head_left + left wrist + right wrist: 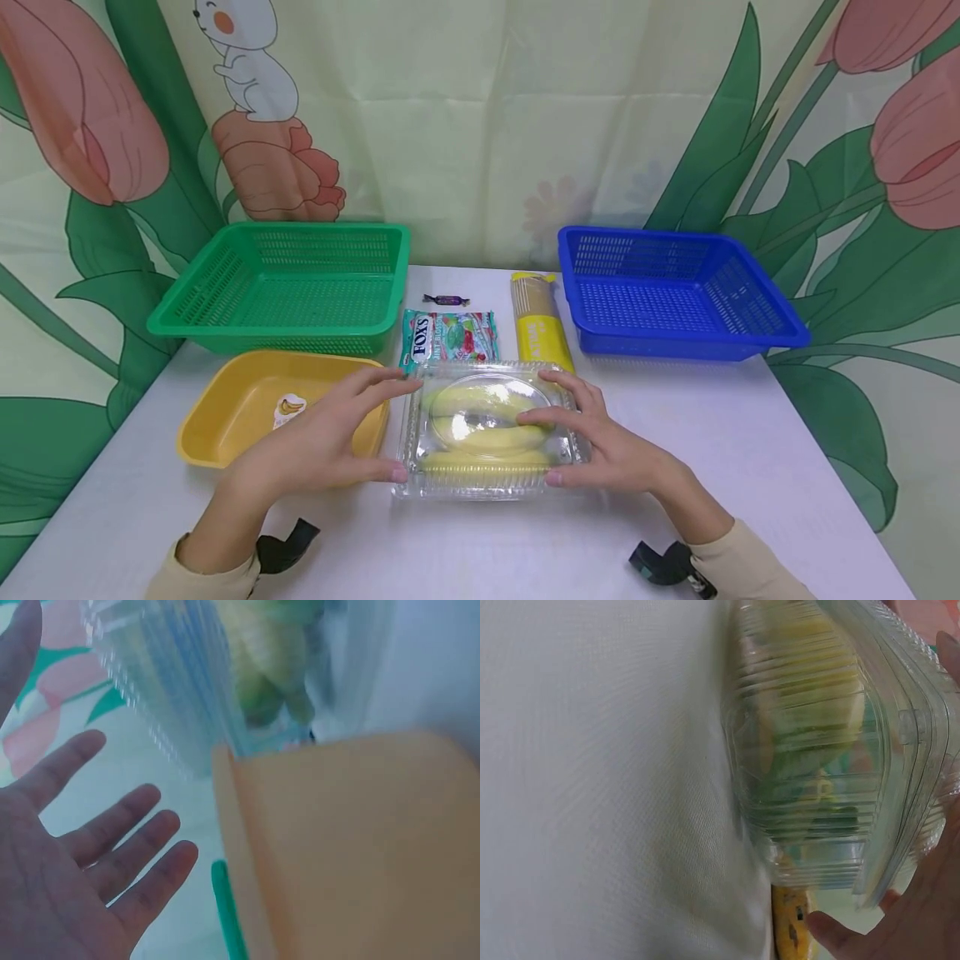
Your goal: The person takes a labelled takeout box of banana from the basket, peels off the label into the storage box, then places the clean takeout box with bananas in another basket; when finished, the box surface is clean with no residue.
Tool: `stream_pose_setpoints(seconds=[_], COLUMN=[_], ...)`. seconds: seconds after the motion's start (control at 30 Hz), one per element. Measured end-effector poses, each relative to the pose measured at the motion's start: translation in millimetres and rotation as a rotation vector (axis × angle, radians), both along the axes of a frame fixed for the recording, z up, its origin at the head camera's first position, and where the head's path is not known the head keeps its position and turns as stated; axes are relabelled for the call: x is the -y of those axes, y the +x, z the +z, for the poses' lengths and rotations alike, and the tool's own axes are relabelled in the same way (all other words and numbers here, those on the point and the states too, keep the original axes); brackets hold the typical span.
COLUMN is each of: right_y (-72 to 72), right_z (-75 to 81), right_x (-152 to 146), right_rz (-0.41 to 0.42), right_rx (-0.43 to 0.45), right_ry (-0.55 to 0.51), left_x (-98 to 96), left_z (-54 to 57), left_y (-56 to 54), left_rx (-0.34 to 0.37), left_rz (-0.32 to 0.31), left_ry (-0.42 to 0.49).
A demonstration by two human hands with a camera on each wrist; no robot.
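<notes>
A clear plastic clamshell box [491, 490] with its lid down sits at the front middle of the table, several yellow bananas [480, 439] inside it. My left hand [315, 437] is spread at the box's left side, fingertips right by its rim; in the left wrist view that hand [75, 877] shows parted fingers and an empty palm. On the right, my right hand [607, 442] has its fingers over the lid and its thumb at the front right edge. The right wrist view shows the box's ribbed side wall [810, 750] beside this hand [915, 915].
Left of the box stands a yellow bin [225, 408] with a banana sticker [288, 408]. Behind are a green basket [315, 304] and a blue basket [675, 304]. Between them lie a wrapped candy [446, 300], a FOX'S candy bag [453, 337] and a yellow-and-brown packet [538, 321].
</notes>
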State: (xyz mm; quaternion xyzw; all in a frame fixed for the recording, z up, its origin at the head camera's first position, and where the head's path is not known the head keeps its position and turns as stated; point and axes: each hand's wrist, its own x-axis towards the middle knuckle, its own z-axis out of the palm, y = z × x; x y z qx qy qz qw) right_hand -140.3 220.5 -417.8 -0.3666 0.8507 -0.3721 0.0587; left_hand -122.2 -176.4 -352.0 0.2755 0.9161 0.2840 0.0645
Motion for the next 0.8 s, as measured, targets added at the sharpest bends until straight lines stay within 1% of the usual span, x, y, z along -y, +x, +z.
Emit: stream_pose_setpoints(seconds=[0.17, 0.33, 0.53, 0.67, 0.8], right_y=[0.0, 0.0, 0.6, 1.0, 0.6], right_z=[-0.3, 0.6, 3.4, 6.7, 11.6], right_x=[0, -1, -3, -4, -9], right_rz=[-0.009, -0.012, 0.004, 0.027, 0.031], right_rx=[0.016, 0.039, 0.074, 0.069, 0.056], right_ry=[0.007, 0.007, 0.015, 0.019, 0.009], left_x=[-10.1, -16.5, -20.7, -23.1, -24.5], left_z=[-4.5, -8.3, -14.2, -18.0, -20.1], left_y=[3.6, 6.1, 6.4, 6.0, 5.4], left_rx=[0.023, 0.045, 0.059, 0.062, 0.065], left_rz=[-0.04, -0.058, -0.06, -0.061, -0.059], left_ry=[-0.021, -0.029, -0.049, -0.049, -0.032])
